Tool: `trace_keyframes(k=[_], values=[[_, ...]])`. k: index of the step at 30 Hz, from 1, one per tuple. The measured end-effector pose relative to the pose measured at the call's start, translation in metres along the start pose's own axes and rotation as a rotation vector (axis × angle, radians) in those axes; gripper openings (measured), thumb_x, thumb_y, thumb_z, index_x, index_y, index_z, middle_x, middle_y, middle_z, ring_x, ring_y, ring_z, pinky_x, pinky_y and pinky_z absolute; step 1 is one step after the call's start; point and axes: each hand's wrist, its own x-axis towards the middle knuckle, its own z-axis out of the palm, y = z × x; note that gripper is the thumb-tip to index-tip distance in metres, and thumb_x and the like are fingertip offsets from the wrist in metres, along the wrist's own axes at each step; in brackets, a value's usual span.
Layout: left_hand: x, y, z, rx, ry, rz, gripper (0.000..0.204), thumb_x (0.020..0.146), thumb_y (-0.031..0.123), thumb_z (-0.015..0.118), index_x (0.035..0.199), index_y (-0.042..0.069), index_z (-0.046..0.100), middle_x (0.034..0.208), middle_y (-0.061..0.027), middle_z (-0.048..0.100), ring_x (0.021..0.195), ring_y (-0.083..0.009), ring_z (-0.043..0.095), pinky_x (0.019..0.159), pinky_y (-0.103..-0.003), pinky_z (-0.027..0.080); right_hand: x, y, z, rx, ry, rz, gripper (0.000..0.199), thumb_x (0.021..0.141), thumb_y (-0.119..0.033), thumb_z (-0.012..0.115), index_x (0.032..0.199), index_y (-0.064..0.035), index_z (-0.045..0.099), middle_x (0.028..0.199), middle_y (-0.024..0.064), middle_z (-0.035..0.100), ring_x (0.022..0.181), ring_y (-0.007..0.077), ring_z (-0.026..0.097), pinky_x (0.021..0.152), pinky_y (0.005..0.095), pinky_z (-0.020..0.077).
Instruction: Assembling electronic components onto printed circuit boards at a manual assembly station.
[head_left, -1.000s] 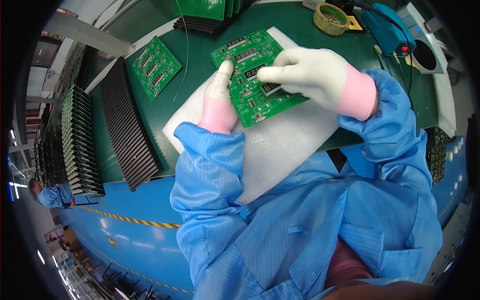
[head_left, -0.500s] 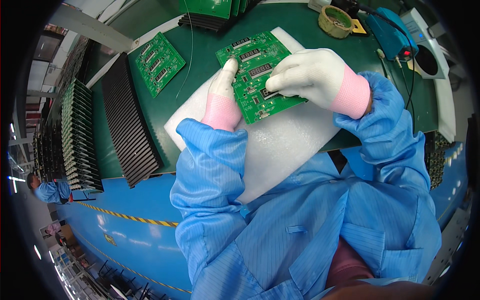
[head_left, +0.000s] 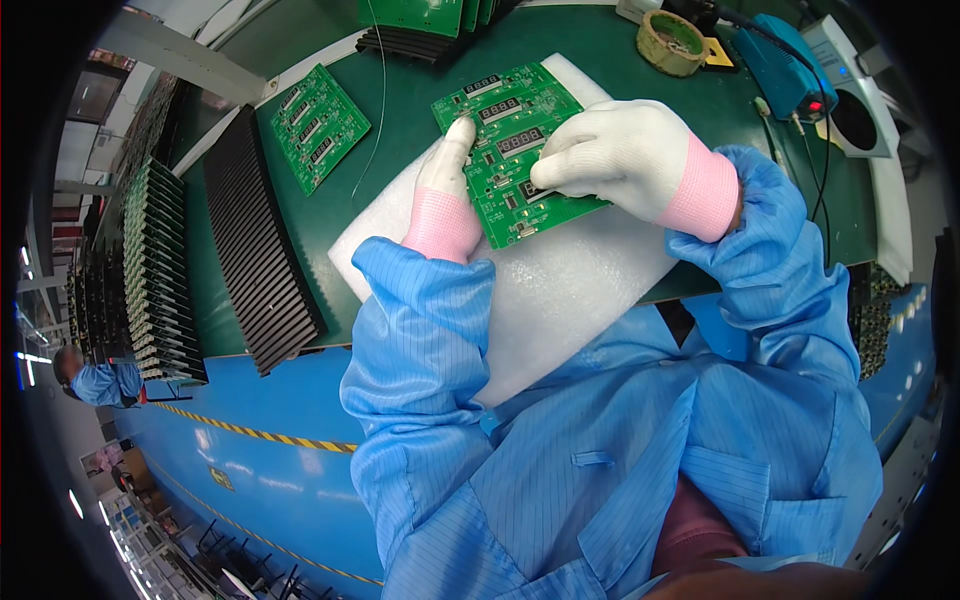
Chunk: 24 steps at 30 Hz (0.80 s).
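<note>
1. Smock, blue: your sleeves reach up to the green worktop.
2. Left hand, gloved: your grip pinches the left edge of the circuit board, thumb on its face. Your other fingers are hidden.
3. Right hand, gloved: your fingertips are bunched at the lowest display, covering its right part. Whether they pinch or only press it, you cannot tell from this view.
4. Change: one second ago your right fingertips also overlapped the third display; that display is now mostly uncovered. Judgement: your contact has narrowed to the lowest display, with your left hand steadying the board.
5. Board position: the board lies between your hands, over the white foam sheet. Whether it touches the foam is unclear.
6. Left of the foam: locate the black slatted rack and, beyond it, a second circuit board on the worktop.
7. Far right: locate the tape roll and the blue powered unit.
8. Far left, beyond the worktop: note a co-worker in blue.
</note>
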Motion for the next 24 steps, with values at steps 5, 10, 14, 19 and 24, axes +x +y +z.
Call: trace_keyframes(k=[5,10,14,19,24], values=[[0.001,-0.002,0.000,-0.012,0.036,-0.014,0.044,0.098,0.027,0.037,0.125,-0.008,0.041,0.112,-0.0252,0.058,0.094,-0.0318,0.064,0.081,-0.036,0.056,0.000,0.000,-0.002,-0.057,-0.044,-0.028,0.028,0.068,-0.003,0.069,0.092,-0.0163,0.069,0.088,-0.0008,0.064,0.075,0.0183,0.060,0.066,0.0276,0.0499],[0.001,-0.004,-0.003,0.006,0.049,0.010,0.044,0.097,0.027,0.039,0.125,-0.007,0.042,0.111,-0.0241,0.058,0.092,-0.0307,0.064,0.081,-0.036,0.056,0.002,-0.003,-0.010,-0.189,-0.116,-0.046,0.029,0.069,-0.005,0.068,0.096,-0.0167,0.068,0.091,0.0007,0.062,0.076,0.0198,0.058,0.068,0.0275,0.0491],[-0.004,-0.001,-0.003,0.036,0.039,0.047,0.044,0.097,0.027,0.042,0.125,-0.007,0.042,0.111,-0.0234,0.059,0.091,-0.0297,0.064,0.080,-0.035,0.055,-0.006,0.006,-0.016,-0.021,0.057,-0.008,0.025,0.070,-0.006,0.067,0.095,-0.0112,0.066,0.093,0.0033,0.060,0.075,0.0203,0.055,0.070,0.0278,0.0471],[-0.004,0.005,0.001,0.061,0.203,0.024,0.043,0.095,0.028,0.045,0.123,-0.006,0.045,0.110,-0.0213,0.060,0.092,-0.0278,0.064,0.082,-0.038,0.054,-0.060,0.022,-0.020,0.210,0.006,0.518,0.020,0.068,-0.006,0.066,0.087,-0.0045,0.061,0.091,0.0047,0.056,0.077,0.0193,0.053,0.071,0.0285,0.0442],[-0.007,-0.001,-0.005,0.050,0.113,0.097,0.044,0.094,0.032,0.049,0.116,-0.006,0.052,0.108,-0.0171,0.061,0.090,-0.0235,0.061,0.084,-0.034,0.049,-0.081,0.004,0.004,0.013,0.092,0.580,0.029,0.060,-0.008,0.071,0.085,-0.0050,0.058,0.088,0.0052,0.053,0.077,0.0214,0.052,0.070,0.0278,0.0428]])
